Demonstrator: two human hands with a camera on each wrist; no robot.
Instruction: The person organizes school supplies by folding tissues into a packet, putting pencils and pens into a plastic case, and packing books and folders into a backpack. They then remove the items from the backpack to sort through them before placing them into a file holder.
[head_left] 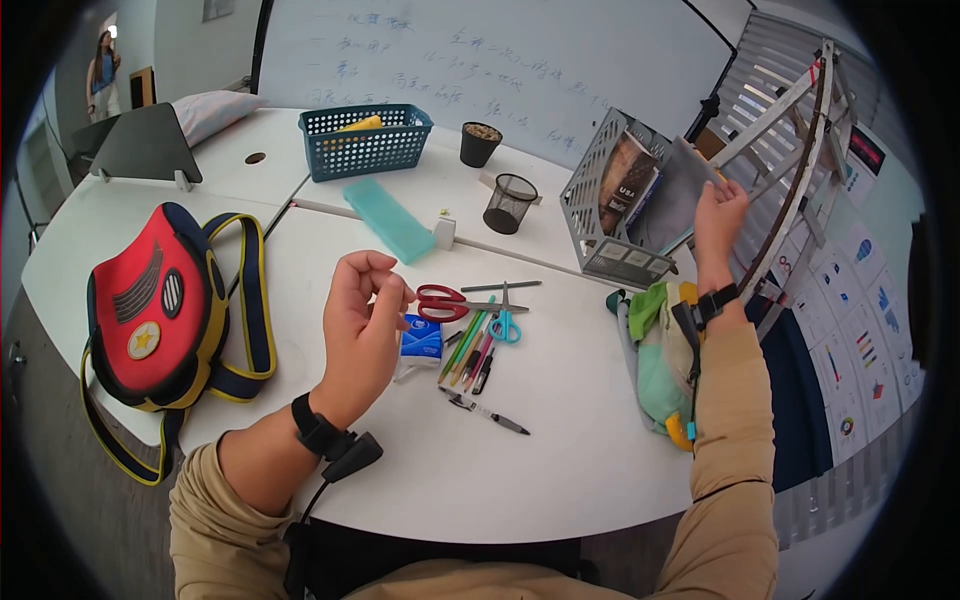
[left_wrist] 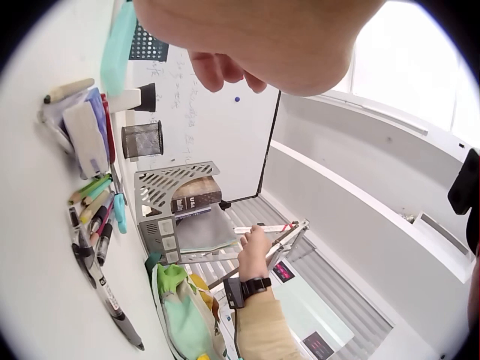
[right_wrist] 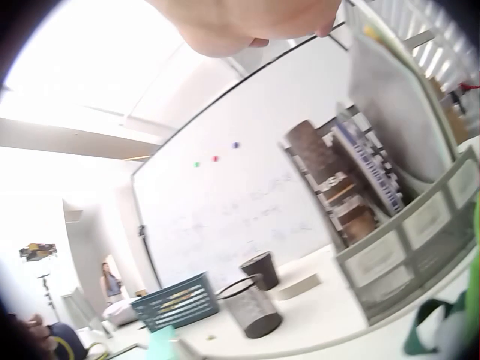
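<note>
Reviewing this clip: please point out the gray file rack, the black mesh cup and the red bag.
Gray file rack (head_left: 628,259): head view, on its low front wall.
Black mesh cup (left_wrist: 142,140): left wrist view, on its side.
Red bag (head_left: 190,335): head view, on its red front panel.

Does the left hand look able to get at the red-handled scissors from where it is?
Probably yes. The left hand hovers near the red-handled scissors, holding nothing, and their handle loops look uncovered. Their blades do cross those of the blue-handled scissors, which might shift too.
</note>
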